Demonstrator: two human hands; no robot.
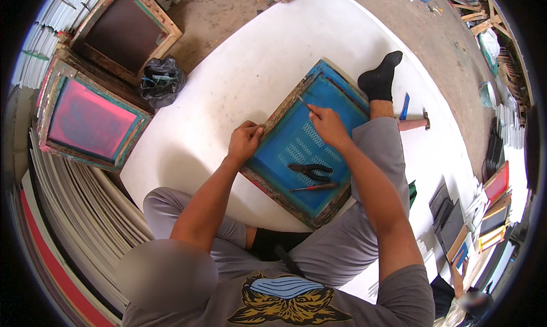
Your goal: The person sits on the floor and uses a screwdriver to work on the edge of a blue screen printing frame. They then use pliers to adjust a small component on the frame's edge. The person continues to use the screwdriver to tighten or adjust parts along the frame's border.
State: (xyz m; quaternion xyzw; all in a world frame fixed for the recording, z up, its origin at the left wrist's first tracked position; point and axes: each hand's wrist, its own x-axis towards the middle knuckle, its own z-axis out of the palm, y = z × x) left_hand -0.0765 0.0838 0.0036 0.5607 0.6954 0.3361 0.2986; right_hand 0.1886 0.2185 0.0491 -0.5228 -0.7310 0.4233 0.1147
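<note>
A wooden screen-printing frame [283,107] with blue mesh lies tilted across the white surface in front of my crossed legs. My left hand [245,141] is closed on its left wooden edge. In my right hand [330,126], above the mesh, is a thin pointed tool [302,99], its tip at that same edge; its kind is too small to make out. Dark-handled pliers [310,170] and a slim tool with a red handle [316,187] rest on the mesh nearer to me. Rows of pale marks cross the mesh between the pliers and my right hand.
My sock-covered foot [378,77] sits beyond the frame's right side. Near it lie a hammer [415,123] and a blue cutter [405,105]. At left are a black plastic bag [162,81] and a pink screen frame [94,119]. Another person [457,290] is at lower right.
</note>
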